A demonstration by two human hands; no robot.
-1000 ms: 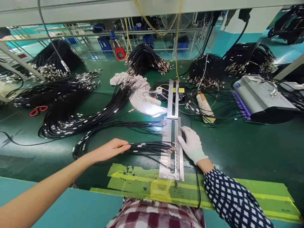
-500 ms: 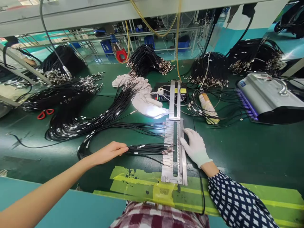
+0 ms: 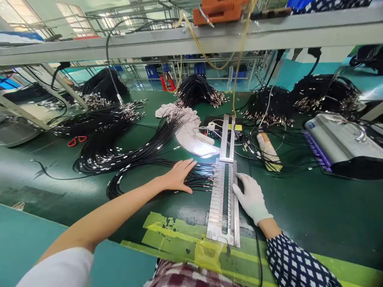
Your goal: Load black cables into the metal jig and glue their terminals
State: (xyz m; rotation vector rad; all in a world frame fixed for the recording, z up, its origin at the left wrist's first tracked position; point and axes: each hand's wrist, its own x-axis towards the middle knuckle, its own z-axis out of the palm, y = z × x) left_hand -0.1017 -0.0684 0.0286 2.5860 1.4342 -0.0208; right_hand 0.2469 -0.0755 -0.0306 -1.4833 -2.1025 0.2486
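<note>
Evidently the bare left hand (image 3: 178, 176) is spread near the centre of the frame, palm down, fingers and thumb well apart, pinching nothing; it lies over a row of black cables (image 3: 200, 178), though whether the palm presses on them cannot be told. The white-gloved right hand (image 3: 249, 200), right of centre, rests against the right edge of a slotted metal fixture (image 3: 216, 213), thumb parted from the fingers; how firmly it bears on that edge does not show. Just beyond the left hand's fingers, the cables' metal tips (image 3: 206, 186) reach the fixture's left side, in its upper half, fanned one below another. The step in hand looks like arranging these ends along the slots, with the right hand steadying the metal; the next move would seem to call for light, even contact, so that neighbouring ends do not ride over each other. Farther out, a tagged bundle (image 3: 98, 161) curves away at centre left, a pale cloth (image 3: 186, 130) lies above the hands, and a silver machine (image 3: 350, 141) stands at the right of the bench (image 3: 302, 215).
</note>
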